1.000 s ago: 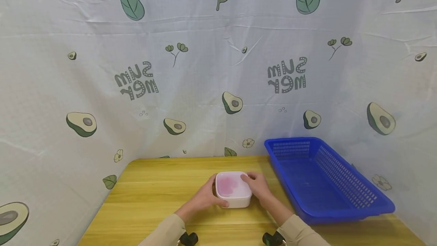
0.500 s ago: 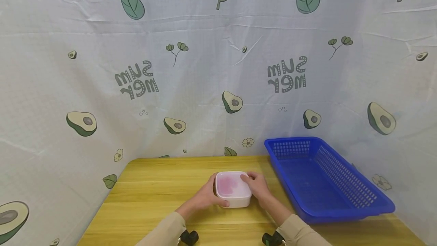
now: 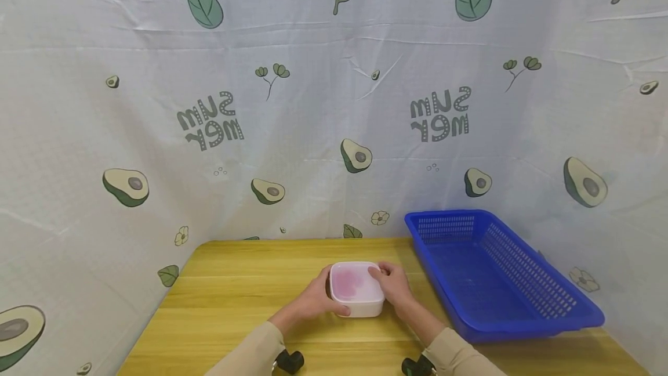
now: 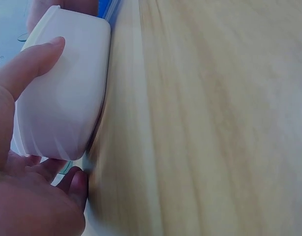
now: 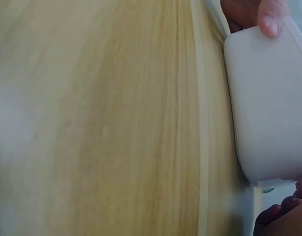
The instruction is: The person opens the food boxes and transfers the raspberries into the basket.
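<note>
A white lidded food container (image 3: 365,309) sits on the wooden table, a pink patch showing across its lid (image 3: 355,282). My left hand (image 3: 313,299) grips its left side; the thumb lies along the front wall and the other fingers reach behind. At the right back corner my right hand (image 3: 395,288) pinches the lid's edge, thumb on top and fingers curled below the rim. The left wrist view shows the container's smooth wall (image 4: 72,93) low against the tabletop. In the right wrist view, curled right-hand fingers (image 5: 288,214) are near the container's lower corner.
A large blue plastic basket (image 3: 501,329) with perforated sides stands on the right of the wooden table (image 3: 235,295). Behind the table hangs a white cloth (image 3: 313,202) printed with avocados and leaves, and it runs along both sides too.
</note>
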`<state>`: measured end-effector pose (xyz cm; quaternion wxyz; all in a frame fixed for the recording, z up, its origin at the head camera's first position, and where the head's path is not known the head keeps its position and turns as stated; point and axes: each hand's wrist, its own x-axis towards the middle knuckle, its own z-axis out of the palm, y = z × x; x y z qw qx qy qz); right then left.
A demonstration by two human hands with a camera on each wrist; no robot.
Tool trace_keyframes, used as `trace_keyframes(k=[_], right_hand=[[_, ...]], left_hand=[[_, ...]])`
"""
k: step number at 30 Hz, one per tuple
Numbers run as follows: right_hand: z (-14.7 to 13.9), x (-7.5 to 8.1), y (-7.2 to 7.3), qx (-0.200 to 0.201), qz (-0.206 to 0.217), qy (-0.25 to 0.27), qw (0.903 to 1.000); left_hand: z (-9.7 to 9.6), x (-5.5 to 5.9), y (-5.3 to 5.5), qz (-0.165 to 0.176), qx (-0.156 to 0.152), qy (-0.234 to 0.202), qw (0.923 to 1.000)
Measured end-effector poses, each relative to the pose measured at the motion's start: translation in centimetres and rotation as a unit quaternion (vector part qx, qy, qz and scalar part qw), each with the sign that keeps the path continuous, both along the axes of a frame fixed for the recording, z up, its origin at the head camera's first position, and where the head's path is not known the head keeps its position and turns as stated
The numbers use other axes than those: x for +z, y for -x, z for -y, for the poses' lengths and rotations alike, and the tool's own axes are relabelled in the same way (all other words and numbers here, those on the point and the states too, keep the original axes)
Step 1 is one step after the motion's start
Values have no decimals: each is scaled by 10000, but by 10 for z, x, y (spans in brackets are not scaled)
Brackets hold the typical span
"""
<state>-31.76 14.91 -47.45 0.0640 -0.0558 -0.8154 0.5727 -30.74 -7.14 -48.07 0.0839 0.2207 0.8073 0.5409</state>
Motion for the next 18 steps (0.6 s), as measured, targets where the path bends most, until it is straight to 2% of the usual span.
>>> trace_keyframes(k=[10,18], right_hand=[[2,5,-4,-121,-338,-236,9991],[1,3,-3,-255,-433,-364,9981]], left_hand=[[0,1,0,9,13,44,10000],[0,-1,2,102,-22,26,9999]])
